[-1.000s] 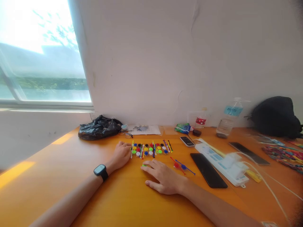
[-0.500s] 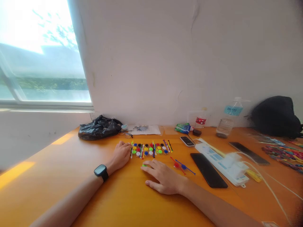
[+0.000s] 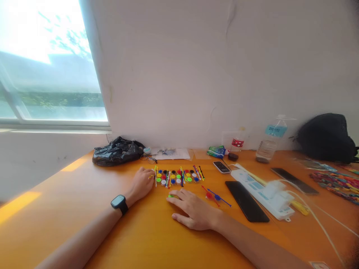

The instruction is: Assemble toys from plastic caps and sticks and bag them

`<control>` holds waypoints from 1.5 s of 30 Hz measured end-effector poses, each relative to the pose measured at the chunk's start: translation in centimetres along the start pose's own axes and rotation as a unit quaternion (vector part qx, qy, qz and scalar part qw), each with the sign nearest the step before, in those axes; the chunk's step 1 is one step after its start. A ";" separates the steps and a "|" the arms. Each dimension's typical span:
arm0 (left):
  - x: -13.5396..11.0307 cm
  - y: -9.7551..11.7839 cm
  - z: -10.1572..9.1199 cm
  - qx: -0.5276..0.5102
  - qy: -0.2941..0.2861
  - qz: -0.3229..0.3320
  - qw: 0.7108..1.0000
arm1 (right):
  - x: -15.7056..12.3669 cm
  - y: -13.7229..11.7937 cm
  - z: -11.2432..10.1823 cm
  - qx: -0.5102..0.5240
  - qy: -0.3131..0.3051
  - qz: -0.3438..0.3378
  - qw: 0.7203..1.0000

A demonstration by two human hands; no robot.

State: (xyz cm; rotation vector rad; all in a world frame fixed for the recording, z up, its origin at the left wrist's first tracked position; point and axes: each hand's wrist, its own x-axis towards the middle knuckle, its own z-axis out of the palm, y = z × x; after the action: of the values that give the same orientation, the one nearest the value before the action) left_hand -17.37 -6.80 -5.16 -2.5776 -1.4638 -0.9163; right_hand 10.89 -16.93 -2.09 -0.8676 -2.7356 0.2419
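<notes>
At the left end of a row of coloured plastic spinner parts, my left hand (image 3: 142,183) is closed with its fingertips on a thin yellow plastic arrow (image 3: 152,176). The row holds round discs such as a green disc (image 3: 190,179) and a white disc (image 3: 163,182), with slim arrows such as a blue arrow (image 3: 182,180) lying between them. My right hand (image 3: 192,210) rests nearer to me, thumb and fingers apart, its fingertips over a small green disc (image 3: 170,195) that is mostly covered. Right of it lie a red spinner (image 3: 209,195) and a blue spinner (image 3: 218,197).
A black phone (image 3: 246,201) and a white power strip (image 3: 262,192) with cables lie to the right. Behind them stand a large bottle (image 3: 267,145) and a red-labelled bottle (image 3: 237,144). A black plastic bag (image 3: 119,151) sits at the back left, beside glasses (image 3: 151,160).
My left hand has shifted slightly left, and the yellow arrow at its fingertips has tilted left with it. My right hand stays where it was.
</notes>
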 end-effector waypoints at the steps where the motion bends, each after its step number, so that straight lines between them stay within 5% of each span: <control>1: 0.0 0.0 0.0 0.006 -0.001 -0.002 1.000 | 0.0 0.0 0.0 0.000 0.000 0.001 1.000; 45: -0.2 1.0 -0.2 0.033 -0.014 0.000 0.999 | -0.1 -0.1 -0.1 0.000 0.001 0.003 1.000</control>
State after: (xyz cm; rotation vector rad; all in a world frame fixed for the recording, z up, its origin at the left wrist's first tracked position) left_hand -16.75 -7.60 -4.85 -2.5540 -1.4744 -0.8197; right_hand 10.89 -17.06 -2.02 -0.8748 -2.7308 0.2423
